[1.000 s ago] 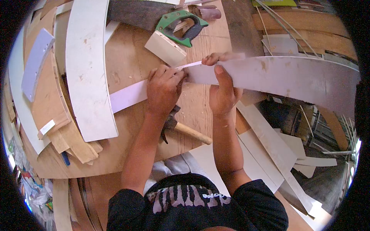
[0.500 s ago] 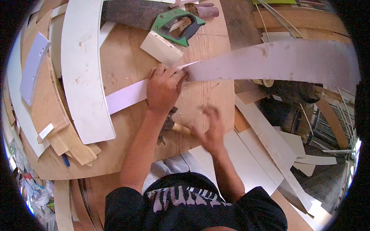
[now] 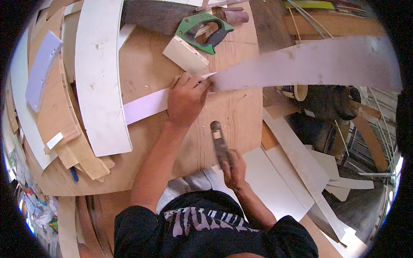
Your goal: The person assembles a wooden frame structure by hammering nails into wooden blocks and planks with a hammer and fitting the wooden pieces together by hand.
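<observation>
Long boards and offcuts are crowding a wooden tabletop [image 3: 241,116] in the head view, and a green-handled handsaw [image 3: 185,29] is lying toward its far side, just beside a pale block [image 3: 184,55].

Something has just changed on the near side of the saw: the right hand [image 3: 235,170], having let go of the long greyish panel [image 3: 301,64], is now grasping a hammer [image 3: 218,139] that is no longer lying under the left forearm. Its dark head is showing clearly enough, but the handle is mostly hidden by the fingers. That is leaving the left hand [image 3: 187,96] to do the steadying alone — it is pressing down, fingers curled, where a narrow pale strip [image 3: 146,105] is meeting the panel, nearer the person than the saw. Whether anything small is sitting under those fingertips cannot be told. The panel is stretching away to the right of the saw, past the table's edge, and its outer part is sitting higher in the view than it was a second ago.

Left of the saw, a broad white board [image 3: 99,81] is lying beside a stack of wood pieces [image 3: 56,114], with a lilac piece [image 3: 43,71] resting on top. Right of the saw, beyond the table — and below the panel — a bucket [image 3: 297,92] is showing, while sheet offcuts [image 3: 325,165] are spreading nearer the person.
</observation>
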`<state>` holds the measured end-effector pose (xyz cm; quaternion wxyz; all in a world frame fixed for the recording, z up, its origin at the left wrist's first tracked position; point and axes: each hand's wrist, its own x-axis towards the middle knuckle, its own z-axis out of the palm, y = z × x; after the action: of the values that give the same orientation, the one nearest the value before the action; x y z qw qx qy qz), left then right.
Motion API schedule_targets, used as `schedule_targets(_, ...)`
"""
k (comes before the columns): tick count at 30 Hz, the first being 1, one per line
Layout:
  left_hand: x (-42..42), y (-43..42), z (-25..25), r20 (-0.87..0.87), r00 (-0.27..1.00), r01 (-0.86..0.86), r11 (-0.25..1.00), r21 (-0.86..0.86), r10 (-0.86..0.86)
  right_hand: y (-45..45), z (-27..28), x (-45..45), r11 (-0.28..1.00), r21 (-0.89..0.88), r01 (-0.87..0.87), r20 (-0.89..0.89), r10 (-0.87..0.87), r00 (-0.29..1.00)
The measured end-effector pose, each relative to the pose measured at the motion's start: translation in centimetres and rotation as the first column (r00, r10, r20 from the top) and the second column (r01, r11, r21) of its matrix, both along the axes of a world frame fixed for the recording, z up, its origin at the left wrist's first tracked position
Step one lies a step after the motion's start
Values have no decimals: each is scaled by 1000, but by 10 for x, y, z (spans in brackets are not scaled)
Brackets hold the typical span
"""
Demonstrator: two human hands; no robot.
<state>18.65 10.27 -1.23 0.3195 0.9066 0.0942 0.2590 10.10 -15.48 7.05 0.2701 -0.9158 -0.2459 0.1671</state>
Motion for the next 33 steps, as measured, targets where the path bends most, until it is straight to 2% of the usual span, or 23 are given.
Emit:
schedule_targets(3, 0, -3, 1, 6, 1000, -8, 1000, 0, 8, 6, 16, 15, 998, 18, -57, 84, 55, 995)
schedule_targets(4, -1, -3, 4, -20, 1000, -2, 1000, 6, 2, 7, 14, 18, 999, 46, 29, 5, -29, 1000)
schedule_targets(5, -2, -2, 6, -46, 999, 2, 1000, 15, -2, 12, 16, 23, 999, 47, 27, 6, -28, 1000)
schedule_targets(7, -2, -2, 5, -57, 998, 6, 999, 36, -4, 49, 37, 44, 997, 39, 73, 71, -76, 995)
schedule_targets(8, -2, -2, 4, -70, 997, 15, 998, 54, -11, 62, 43, 50, 1000, -23, 2, 200, 3, 980)
schedule_targets(9, -3, -2, 3, -69, 998, 12, 999, 52, -8, 68, 44, 53, 1000, -25, -1, 201, 6, 980)
schedule_targets(11, -4, -3, 0, -52, 998, 31, 996, 83, -27, 79, 43, 56, 991, -71, 113, -69, -118, 991)
schedule_targets(12, -5, -3, 0, -52, 998, 28, 996, 81, -24, 83, 39, 56, 994, -18, 105, -18, -105, 994)
schedule_targets(15, -8, -4, -1, -38, 999, 25, 999, 34, -23, 82, 31, 54, 994, 10, 111, -11, -111, 994)
schedule_targets(19, -9, -7, -5, -42, 998, 46, 997, 56, -44, 68, 19, 52, 991, -20, 134, -63, -135, 989)
schedule_targets(20, -8, -8, -5, -62, 997, 47, 997, 54, -44, 69, 16, 55, 994, 25, 108, 47, -109, 993)
schedule_targets(22, -9, -8, -4, -55, 998, 45, 996, 81, -40, 69, 13, 57, 995, 68, 74, 156, -84, 984)
schedule_targets(25, -9, -7, -2, -41, 998, 48, 994, 96, -45, 67, 12, 60, 993, 41, 109, 73, -112, 991)
schedule_targets(28, -9, -8, -1, -33, 999, 43, 996, 80, -40, 66, 11, 65, 996, 26, 91, 66, -92, 994)
schedule_targets(31, -7, -8, -4, -21, 999, 36, 998, 54, -35, 70, 16, 69, 973, 57, 222, -24, -221, 975)
schedule_targets(33, -6, -9, -6, -13, 999, 37, 999, 33, -37, 71, 19, 74, 963, 113, 244, -64, -238, 969)
